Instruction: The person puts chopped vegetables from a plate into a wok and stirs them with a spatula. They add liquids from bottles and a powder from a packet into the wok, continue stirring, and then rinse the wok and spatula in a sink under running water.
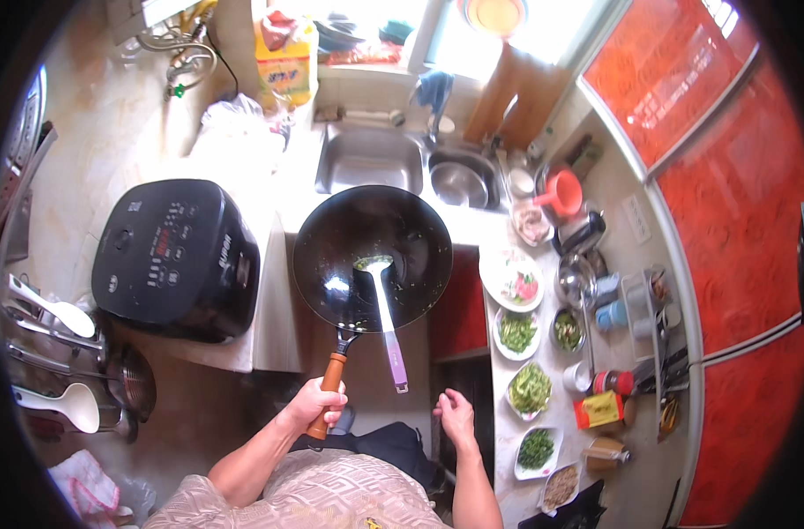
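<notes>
My left hand [317,405] is closed around the wooden handle [332,387] of a dark wok [415,264], which is held up in front of the sink counter. In the wok lies a metal spatula [378,284] with a purple handle end that sticks out over the near rim. A few greenish bits cling to its blade and the wok's inside. My right hand [455,411] is to the right of the spatula's handle, touching neither it nor the wok. Its fingers are bent, with nothing visible in them.
A black rice cooker [170,258] stands at left. Behind the wok is a steel sink [372,159] with a second basin [460,178]. Along the right counter are plates of chopped greens [517,330], a white plate [494,271], jars and a red funnel [564,192]. Ladles [71,406] hang at left.
</notes>
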`<action>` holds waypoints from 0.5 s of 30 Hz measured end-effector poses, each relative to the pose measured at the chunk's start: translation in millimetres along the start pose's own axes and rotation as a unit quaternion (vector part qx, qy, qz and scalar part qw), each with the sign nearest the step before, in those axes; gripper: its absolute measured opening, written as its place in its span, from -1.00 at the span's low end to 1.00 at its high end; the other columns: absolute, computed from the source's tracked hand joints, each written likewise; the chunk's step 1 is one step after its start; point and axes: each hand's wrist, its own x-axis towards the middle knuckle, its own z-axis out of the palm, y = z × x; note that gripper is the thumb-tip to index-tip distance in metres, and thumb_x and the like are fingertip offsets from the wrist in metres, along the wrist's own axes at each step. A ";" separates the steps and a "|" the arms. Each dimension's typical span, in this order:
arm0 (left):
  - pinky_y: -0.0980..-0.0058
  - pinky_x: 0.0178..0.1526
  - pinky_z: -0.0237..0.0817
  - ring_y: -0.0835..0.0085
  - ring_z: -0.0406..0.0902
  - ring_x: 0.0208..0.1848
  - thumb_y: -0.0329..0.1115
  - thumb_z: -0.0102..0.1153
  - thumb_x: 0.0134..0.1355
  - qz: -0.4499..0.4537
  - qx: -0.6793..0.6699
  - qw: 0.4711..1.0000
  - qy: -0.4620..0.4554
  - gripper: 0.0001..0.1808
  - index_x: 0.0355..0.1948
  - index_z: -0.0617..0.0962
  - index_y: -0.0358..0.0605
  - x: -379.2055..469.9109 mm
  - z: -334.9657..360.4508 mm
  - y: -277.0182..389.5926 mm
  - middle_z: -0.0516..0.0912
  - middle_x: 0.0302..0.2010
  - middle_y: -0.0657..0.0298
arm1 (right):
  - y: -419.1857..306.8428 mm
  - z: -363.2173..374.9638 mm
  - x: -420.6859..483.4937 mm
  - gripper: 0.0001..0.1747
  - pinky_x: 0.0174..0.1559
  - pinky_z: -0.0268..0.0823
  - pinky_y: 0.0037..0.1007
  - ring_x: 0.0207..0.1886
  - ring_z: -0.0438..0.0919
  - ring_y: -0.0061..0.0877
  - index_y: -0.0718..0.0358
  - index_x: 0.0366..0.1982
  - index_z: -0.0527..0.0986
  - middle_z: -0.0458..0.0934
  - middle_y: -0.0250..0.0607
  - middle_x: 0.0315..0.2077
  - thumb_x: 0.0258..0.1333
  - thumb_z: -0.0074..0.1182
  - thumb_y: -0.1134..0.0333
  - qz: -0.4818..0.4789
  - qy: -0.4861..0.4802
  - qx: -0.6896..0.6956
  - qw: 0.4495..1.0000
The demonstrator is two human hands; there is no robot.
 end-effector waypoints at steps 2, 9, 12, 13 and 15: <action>0.55 -0.63 0.26 0.62 0.34 -0.72 -0.47 0.15 0.10 0.015 0.009 1.000 0.009 -0.83 -0.44 0.37 -0.08 12.3 5.5 21.1 0.35 -0.66 0.41 | -62.3 -11.9 30.1 -0.57 -0.33 0.46 -0.55 -0.41 0.60 -0.58 0.41 0.06 0.39 0.59 -0.20 -0.36 0.23 0.04 0.31 -0.032 -0.019 0.016 0.999; 0.56 -0.64 0.27 0.62 0.34 -0.74 -0.50 0.14 0.10 0.049 0.032 0.997 0.053 -0.84 -0.44 0.38 -0.09 65.1 7.3 96.7 0.36 -0.68 0.40 | -224.7 -23.7 194.3 -0.63 -0.33 0.46 -0.56 -0.42 0.58 -0.59 0.43 -0.03 0.47 0.59 -0.20 -0.44 0.25 0.01 0.30 -0.179 -0.027 0.087 0.980; 0.55 -0.63 0.28 0.61 0.36 -0.73 -0.51 0.14 0.09 0.047 0.011 0.997 0.066 -0.84 -0.46 0.38 -0.10 102.6 -0.3 115.5 0.37 -0.67 0.38 | -264.8 -20.7 305.2 -0.63 -0.31 0.41 -0.51 -0.43 0.58 -0.61 0.37 -0.18 0.55 0.60 -0.26 -0.54 0.24 -0.03 0.19 -0.246 0.017 0.032 0.969; 0.54 -0.64 0.28 0.61 0.36 -0.73 -0.51 0.14 0.09 0.051 0.001 0.996 0.074 -0.84 -0.46 0.38 -0.10 114.1 -4.2 119.9 0.37 -0.67 0.38 | -286.1 -13.6 342.2 -0.63 -0.20 0.42 -0.41 -0.30 0.63 -0.42 0.32 -0.15 0.55 0.64 -0.11 -0.43 0.24 -0.05 0.17 -0.257 -0.016 -0.003 0.966; 0.53 -0.65 0.27 0.61 0.35 -0.73 -0.52 0.14 0.08 0.050 -0.030 0.992 0.108 -0.84 -0.46 0.38 -0.10 138.6 -10.1 131.5 0.36 -0.66 0.38 | -332.5 12.2 391.9 -0.59 0.02 0.32 -0.23 -0.05 0.51 -0.06 0.29 -0.10 0.53 0.57 0.09 -0.19 0.24 -0.11 0.13 -0.348 0.037 -0.112 0.930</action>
